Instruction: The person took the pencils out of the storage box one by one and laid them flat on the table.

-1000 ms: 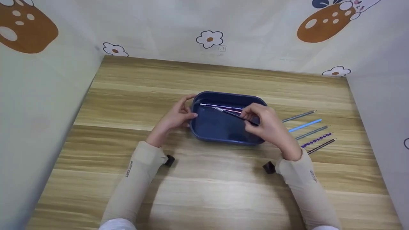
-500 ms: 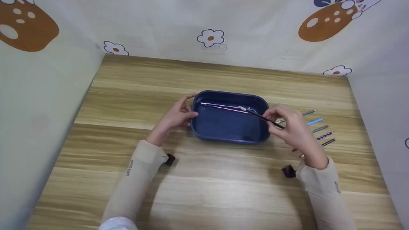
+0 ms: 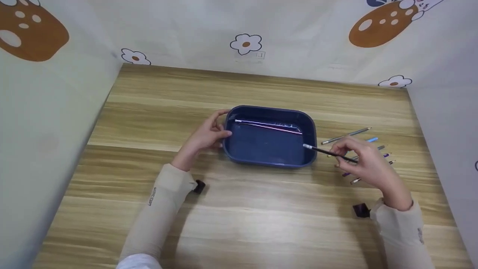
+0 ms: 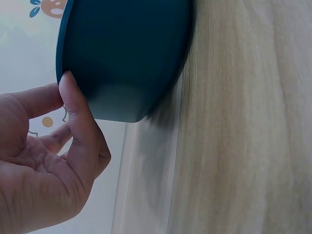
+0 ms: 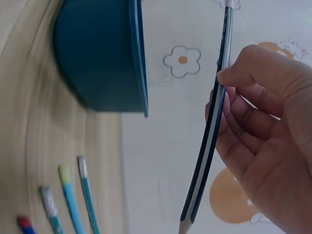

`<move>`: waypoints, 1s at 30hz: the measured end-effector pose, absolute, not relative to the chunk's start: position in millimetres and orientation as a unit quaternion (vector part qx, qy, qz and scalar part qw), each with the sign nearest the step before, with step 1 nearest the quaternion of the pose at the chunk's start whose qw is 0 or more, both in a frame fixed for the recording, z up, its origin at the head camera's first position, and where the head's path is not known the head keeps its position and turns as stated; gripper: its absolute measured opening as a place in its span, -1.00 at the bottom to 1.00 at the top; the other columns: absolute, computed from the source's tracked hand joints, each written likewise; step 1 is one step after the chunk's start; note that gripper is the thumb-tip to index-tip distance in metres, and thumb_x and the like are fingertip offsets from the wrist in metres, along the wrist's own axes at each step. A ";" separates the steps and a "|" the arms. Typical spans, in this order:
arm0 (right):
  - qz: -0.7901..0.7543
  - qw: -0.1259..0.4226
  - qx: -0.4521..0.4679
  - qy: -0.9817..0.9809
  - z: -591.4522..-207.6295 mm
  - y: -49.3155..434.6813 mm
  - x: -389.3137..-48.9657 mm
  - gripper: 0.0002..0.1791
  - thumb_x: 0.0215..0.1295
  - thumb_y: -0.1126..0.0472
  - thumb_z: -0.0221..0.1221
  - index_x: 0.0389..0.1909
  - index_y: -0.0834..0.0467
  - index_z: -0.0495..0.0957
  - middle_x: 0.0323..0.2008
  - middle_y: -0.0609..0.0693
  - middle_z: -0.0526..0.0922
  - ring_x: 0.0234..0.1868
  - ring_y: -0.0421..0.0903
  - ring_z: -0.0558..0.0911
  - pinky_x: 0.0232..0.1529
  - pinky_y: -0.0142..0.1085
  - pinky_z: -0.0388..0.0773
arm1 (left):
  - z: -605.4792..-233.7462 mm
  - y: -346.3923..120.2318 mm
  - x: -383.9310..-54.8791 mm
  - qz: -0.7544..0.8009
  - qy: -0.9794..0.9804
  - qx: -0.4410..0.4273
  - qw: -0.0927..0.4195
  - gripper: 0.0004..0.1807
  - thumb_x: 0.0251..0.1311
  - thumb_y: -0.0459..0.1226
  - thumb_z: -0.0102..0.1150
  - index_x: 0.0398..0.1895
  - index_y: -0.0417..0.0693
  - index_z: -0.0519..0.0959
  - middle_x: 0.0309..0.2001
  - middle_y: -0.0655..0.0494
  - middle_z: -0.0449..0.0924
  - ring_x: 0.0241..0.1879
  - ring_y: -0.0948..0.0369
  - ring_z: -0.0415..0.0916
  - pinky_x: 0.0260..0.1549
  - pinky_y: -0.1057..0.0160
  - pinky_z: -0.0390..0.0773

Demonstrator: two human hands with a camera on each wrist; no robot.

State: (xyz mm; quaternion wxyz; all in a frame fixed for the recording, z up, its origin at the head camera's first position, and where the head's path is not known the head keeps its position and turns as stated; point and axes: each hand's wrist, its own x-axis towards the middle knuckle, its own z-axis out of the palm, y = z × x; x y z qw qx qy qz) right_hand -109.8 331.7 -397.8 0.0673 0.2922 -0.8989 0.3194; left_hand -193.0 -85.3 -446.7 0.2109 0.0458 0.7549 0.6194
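A dark blue rounded box (image 3: 265,151) sits open-topped on the wooden table. Along its far inner side lies a slim pencil (image 3: 267,126) with a pale end at the left. My left hand (image 3: 205,136) holds the box by its left end, the thumb over the rim and the other fingers around the outside. To the right of the box, my right hand (image 3: 360,158) pinches a black-and-silver striped pencil (image 5: 209,124) between thumb and fingers. Its sharpened tip (image 5: 185,226) shows in the right wrist view; in the head view its eraser end overlaps the box's right rim.
Several pencils lie side by side right of the box, partly behind my right hand, among them a grey-green pencil (image 3: 345,136) and a light blue pencil (image 5: 72,202). A printed cloth wall (image 3: 194,37) rises behind the wooden table (image 3: 239,216) and at both sides.
My right hand has moved rightward from over the box to beside it, carrying the striped pencil over the loose pencils. My left hand and the box have stayed put.
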 end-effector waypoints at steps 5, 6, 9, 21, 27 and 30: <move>0.284 0.074 0.259 -0.920 -403.3 352.8 -100.1 -0.67 -0.07 0.58 0.26 -0.30 0.17 0.61 -0.35 -0.14 0.64 -0.33 -0.33 0.57 -0.23 -0.75 0.43 | -446.2 -84.8 -192.5 0.625 0.751 0.048 0.206 -0.24 0.25 -0.48 0.20 0.50 0.04 0.20 -0.41 0.15 0.30 -0.53 0.34 0.38 -0.65 0.47 0.52; 0.277 0.078 0.254 -0.923 -404.7 357.0 -98.1 -0.67 -0.07 0.59 0.27 -0.30 0.17 0.61 -0.35 -0.13 0.63 -0.33 -0.35 0.56 -0.23 -0.75 0.42 | -446.4 -84.7 -192.5 0.626 0.750 0.048 0.206 -0.24 0.25 -0.48 0.20 0.49 0.04 0.20 -0.41 0.15 0.30 -0.54 0.34 0.38 -0.65 0.47 0.52; 0.256 0.087 0.240 -0.932 -408.4 369.1 -92.0 -0.65 -0.11 0.60 0.28 -0.31 0.17 0.61 -0.37 -0.13 0.63 -0.34 -0.37 0.55 -0.25 -0.74 0.43 | -447.5 -84.6 -192.6 0.625 0.751 0.048 0.207 -0.24 0.25 -0.48 0.20 0.50 0.05 0.20 -0.41 0.15 0.30 -0.54 0.34 0.38 -0.65 0.47 0.53; 0.213 0.022 0.181 -0.960 -418.8 411.3 -71.5 -0.57 -0.21 0.63 0.37 -0.37 0.10 0.61 -0.38 -0.12 0.65 -0.32 -0.47 0.48 -0.30 -0.60 0.49 | -447.2 -84.7 -192.5 0.631 0.745 0.038 0.211 -0.24 0.25 -0.48 0.20 0.49 0.07 0.21 -0.40 0.15 0.30 -0.53 0.34 0.37 -0.61 0.43 0.54; 0.193 -0.012 0.166 -0.967 -425.1 428.5 -70.5 -0.55 -0.27 0.66 0.35 -0.45 0.06 0.58 -0.40 -0.12 0.63 -0.33 -0.47 0.45 -0.34 -0.50 0.54 | -447.0 -84.1 -192.1 0.633 0.743 0.039 0.212 -0.24 0.25 -0.48 0.20 0.49 0.07 0.21 -0.40 0.15 0.31 -0.55 0.35 0.36 -0.62 0.45 0.53; 0.188 -0.035 0.160 -0.968 -429.6 436.3 -71.4 -0.55 -0.26 0.66 0.31 -0.48 0.04 0.56 -0.43 -0.14 0.60 -0.36 -0.45 0.42 -0.38 -0.45 0.51 | -447.8 -84.2 -192.3 0.626 0.750 0.042 0.211 -0.24 0.25 -0.47 0.21 0.49 0.06 0.20 -0.41 0.15 0.32 -0.55 0.35 0.37 -0.63 0.45 0.54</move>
